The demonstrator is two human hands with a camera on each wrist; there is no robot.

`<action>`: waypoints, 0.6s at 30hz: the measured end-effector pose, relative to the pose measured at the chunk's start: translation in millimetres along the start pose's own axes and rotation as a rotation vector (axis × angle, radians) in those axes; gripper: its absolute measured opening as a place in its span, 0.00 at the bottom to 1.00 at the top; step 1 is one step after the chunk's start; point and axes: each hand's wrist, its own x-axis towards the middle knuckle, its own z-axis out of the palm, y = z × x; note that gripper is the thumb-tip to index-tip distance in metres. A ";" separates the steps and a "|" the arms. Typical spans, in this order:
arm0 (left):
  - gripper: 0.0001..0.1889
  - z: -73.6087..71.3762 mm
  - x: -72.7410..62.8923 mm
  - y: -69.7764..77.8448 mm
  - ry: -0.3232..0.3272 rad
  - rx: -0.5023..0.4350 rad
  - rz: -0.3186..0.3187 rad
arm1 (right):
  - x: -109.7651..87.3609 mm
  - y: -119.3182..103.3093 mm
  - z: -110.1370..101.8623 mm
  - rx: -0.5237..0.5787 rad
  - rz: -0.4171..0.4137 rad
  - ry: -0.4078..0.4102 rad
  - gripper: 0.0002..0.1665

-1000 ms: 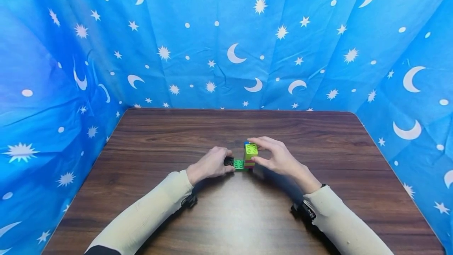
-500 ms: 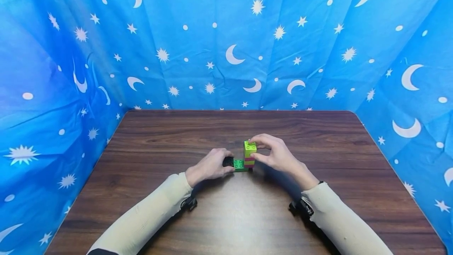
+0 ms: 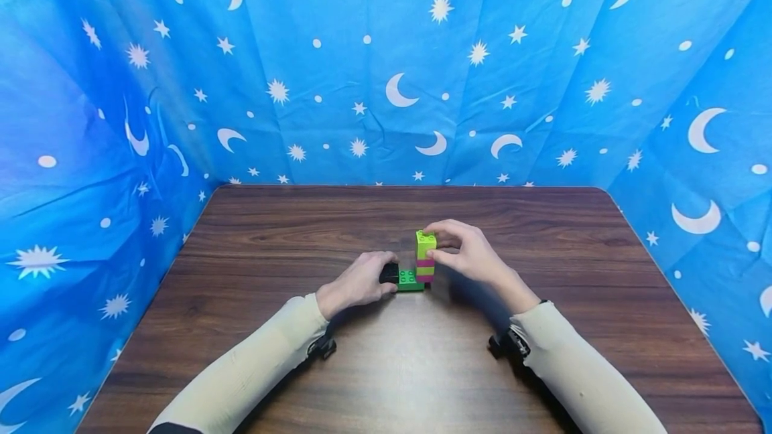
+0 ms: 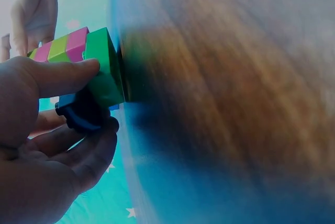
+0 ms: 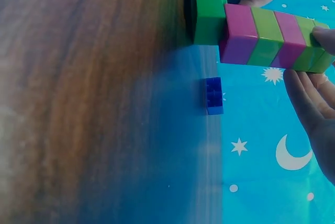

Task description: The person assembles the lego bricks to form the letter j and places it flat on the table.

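Observation:
A green building brick (image 3: 411, 280) forms the base on the wooden table. On its right end stands a tower of pink and lime bricks (image 3: 425, 260), topped by a lime brick (image 5: 314, 46). A black brick (image 3: 389, 273) sits on the green brick's left end. My left hand (image 3: 358, 278) pinches that left end, thumb on the near side and fingers on the far side, around the black brick. With thumb and fingers, my right hand (image 3: 470, 250) holds the tower's lime top. In the left wrist view, the left thumb hides part of the green brick (image 4: 104, 69).
A loose blue brick (image 5: 214, 96) lies on the table beyond the tower in the right wrist view. The dark wooden table (image 3: 289, 220) meets a blue star-and-moon curtain (image 3: 338, 119) at its back and sides.
The tower's top has moved up in the head view, so the lean toward me is gone and more front faces show. My right hand has risen with it. The left hand keeps its grip.

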 end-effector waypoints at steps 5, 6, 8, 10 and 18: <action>0.26 0.4 -1.5 -0.6 -0.005 0.024 0.002 | 4.0 2.4 -0.7 0.019 0.034 -0.005 0.21; 0.26 0.0 -1.7 -0.4 -0.007 0.032 0.003 | 4.9 3.3 -0.7 0.023 0.034 -0.007 0.21; 0.26 -1.2 -2.7 0.6 -0.012 0.050 0.008 | 6.2 5.2 -0.4 0.026 0.038 -0.010 0.21; 0.26 -2.7 -3.3 1.6 -0.014 0.074 0.017 | 7.5 7.0 0.2 0.030 0.047 -0.013 0.21; 0.25 -7.8 -5.1 4.9 -0.021 0.116 0.033 | 10.9 9.7 1.4 0.034 0.073 -0.020 0.21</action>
